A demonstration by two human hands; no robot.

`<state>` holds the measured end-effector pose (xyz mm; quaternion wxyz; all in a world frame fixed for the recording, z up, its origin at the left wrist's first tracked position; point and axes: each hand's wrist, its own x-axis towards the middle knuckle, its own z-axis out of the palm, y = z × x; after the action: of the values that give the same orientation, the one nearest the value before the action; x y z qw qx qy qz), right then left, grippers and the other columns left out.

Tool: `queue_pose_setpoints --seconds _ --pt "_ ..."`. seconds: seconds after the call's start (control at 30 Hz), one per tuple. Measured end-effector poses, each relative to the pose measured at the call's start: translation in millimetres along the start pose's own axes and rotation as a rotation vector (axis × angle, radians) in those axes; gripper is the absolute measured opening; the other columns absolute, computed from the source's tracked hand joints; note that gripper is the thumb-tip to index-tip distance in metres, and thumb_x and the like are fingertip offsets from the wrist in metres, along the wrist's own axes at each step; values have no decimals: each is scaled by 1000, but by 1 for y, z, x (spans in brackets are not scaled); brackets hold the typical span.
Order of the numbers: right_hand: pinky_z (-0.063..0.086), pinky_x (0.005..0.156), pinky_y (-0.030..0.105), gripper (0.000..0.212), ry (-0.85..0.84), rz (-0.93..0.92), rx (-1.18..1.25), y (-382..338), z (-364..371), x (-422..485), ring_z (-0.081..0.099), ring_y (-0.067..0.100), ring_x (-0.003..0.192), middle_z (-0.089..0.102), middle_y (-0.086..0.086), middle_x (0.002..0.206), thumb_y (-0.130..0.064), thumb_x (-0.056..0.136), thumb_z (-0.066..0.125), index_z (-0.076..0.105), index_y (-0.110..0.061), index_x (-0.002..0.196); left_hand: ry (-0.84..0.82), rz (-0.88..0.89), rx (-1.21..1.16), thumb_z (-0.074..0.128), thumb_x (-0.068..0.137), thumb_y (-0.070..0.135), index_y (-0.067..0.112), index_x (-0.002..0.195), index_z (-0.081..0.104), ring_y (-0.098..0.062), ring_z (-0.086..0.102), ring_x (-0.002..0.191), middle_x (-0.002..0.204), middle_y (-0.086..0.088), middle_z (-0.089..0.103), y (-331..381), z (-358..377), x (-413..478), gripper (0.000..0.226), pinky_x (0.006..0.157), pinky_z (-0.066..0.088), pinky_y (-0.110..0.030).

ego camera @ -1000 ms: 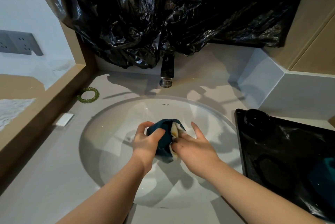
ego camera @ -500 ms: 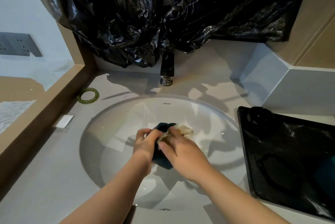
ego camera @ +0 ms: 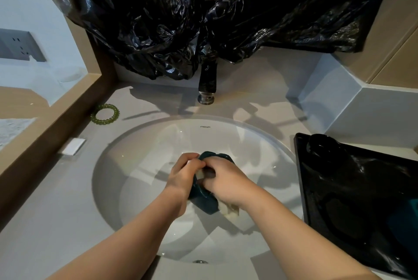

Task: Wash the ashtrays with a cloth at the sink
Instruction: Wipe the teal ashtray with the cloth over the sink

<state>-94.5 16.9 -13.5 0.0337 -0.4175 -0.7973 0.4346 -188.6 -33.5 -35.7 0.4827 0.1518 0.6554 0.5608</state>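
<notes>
Gripped in the curled fingers of the left hand (ego camera: 183,177), a teal ashtray (ego camera: 203,200) is held over the middle of the white sink (ego camera: 140,166). A pale cloth (ego camera: 229,209) is clutched by the right hand (ego camera: 228,180) and pressed into the ashtray, with its loose end hanging below the wrist. A black tray (ego camera: 362,189) is set on the counter to the right. A tap (ego camera: 207,82) stands at the far rim, and a green hair tie (ego camera: 105,114) lies to its left.
</notes>
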Motion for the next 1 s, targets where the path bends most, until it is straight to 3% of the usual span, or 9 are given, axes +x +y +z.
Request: queue_pose_setpoints --seconds 0.1,0.23,0.33,0.47,0.63,0.7,0.8,0.87,1.0 --pt "48 82 20 42 -166 11 210 2 -8 -9 58 10 106 61 -5 110 1 85 47 48 -25 118 7 26 1 60 80 11 17 89 67 -28 60 84 86 -10 67 1 -2 -1 12 77 49 -39" --pt "44 58 14 27 -253 32 91 3 -14 -18 58 6 83 61 -5 98 -1 84 52 45 -20 103 4 43 -9 59 83 7 17 85 67 -22 57 73 75 -7 64 0 -1 -4 13 67 46 -31" --pt "48 70 25 27 -86 0 -295 7 -12 -13 57 18 91 56 1 103 -9 83 54 46 -18 108 21 42 -20 59 84 9 19 85 66 -22 59 74 79 -7 66 -1 2 -7 13 69 48 -31" --pt "43 73 29 29 187 -12 -384 6 4 -12 53 27 96 45 7 115 -13 90 50 43 -11 118 65 63 12 58 86 10 20 91 63 -21 58 72 81 -6 64 0 2 -8 13 61 48 -29" --pt "37 66 28 21 380 -30 -489 -3 9 -8 48 22 81 49 2 107 -19 91 45 51 -15 111 58 33 29 53 88 14 16 98 59 -19 55 70 81 -7 60 -1 2 -11 12 59 44 -28" --pt "43 72 28 23 341 -72 -339 -2 9 -8 55 19 91 60 -1 105 -22 90 47 60 -21 109 74 26 29 56 87 14 15 96 60 -20 54 67 78 -8 60 -1 0 -8 10 59 43 -29" --pt "46 80 27 22 -40 -94 -59 7 2 -16 59 13 89 68 -5 93 -18 88 51 72 -25 91 120 23 62 59 84 15 15 90 61 -21 51 65 77 -8 58 -2 -6 -3 6 59 40 -29" --pt "46 82 29 26 -197 -73 -45 16 -4 -24 57 12 85 67 -4 86 -17 88 50 71 -28 77 112 38 104 61 83 16 16 90 62 -21 51 67 79 -7 59 -2 -7 -3 7 61 41 -30" --pt "43 87 27 31 -80 -152 -330 25 -4 -18 50 17 103 54 1 120 -13 91 39 56 -16 117 83 32 109 61 84 17 18 95 63 -18 57 72 86 -7 63 -3 0 -4 11 60 47 -27"
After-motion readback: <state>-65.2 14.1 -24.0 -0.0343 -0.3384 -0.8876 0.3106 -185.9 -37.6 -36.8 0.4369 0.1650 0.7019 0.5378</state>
